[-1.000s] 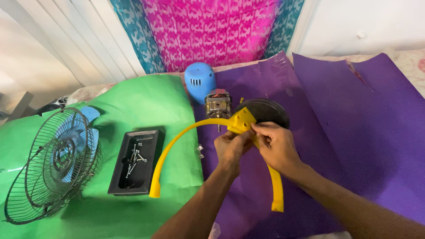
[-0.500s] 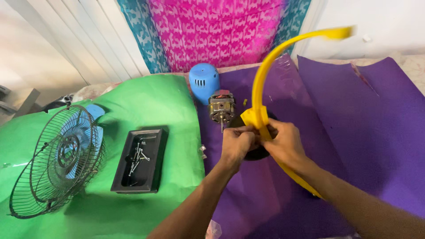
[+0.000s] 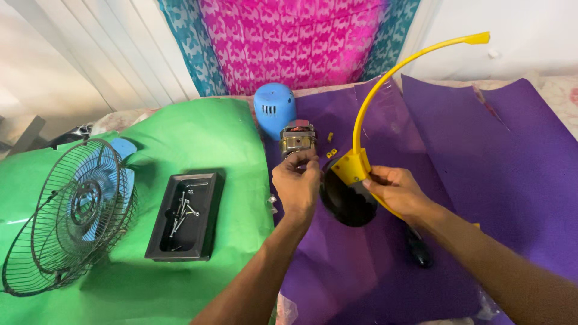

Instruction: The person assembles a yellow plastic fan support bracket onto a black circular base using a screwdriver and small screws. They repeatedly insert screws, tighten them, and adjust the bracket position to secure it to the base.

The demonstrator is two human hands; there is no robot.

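Two bare hands work beside the fan motor (image 3: 297, 137). The right hand (image 3: 394, 191) clasps the yellow curved bracket (image 3: 385, 78) at its blocky middle, just right of the motor, one end arcing high. The left hand (image 3: 296, 180) touches the motor's front, fingertips pinched (on what, I cannot tell). A black round base (image 3: 349, 201) lies below-right of the motor; a black screw tray (image 3: 208, 210) lies well left.

Two hands (image 3: 295, 183) are showing beside one yellow arc bracket (image 3: 373, 102), one fan motor (image 3: 296, 137), one blue motor cover (image 3: 274, 108), one black tray (image 3: 208, 186), one wire fan guard (image 3: 60, 222).
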